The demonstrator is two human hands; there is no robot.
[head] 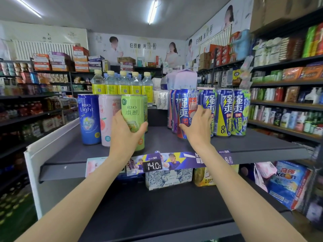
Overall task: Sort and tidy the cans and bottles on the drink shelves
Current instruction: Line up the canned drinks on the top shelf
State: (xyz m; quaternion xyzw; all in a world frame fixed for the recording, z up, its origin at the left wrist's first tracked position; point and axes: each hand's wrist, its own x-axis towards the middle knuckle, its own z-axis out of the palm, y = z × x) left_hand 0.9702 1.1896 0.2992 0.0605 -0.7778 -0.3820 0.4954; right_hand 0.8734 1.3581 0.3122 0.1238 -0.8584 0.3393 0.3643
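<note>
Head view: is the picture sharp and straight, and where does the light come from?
Head view: two ceiling tube lights give bright, even light; the green can and the price tag read sharply; the wide lens bends the shelf edge and stretches both forearms; poster faces are blurred.

Both bare forearms reach forward and up, the left hand (125,135) curled around a green can (133,116) with thumb to the right, the right hand (198,127) wrapped around a blue-and-red can (186,105), fingers spread.
</note>
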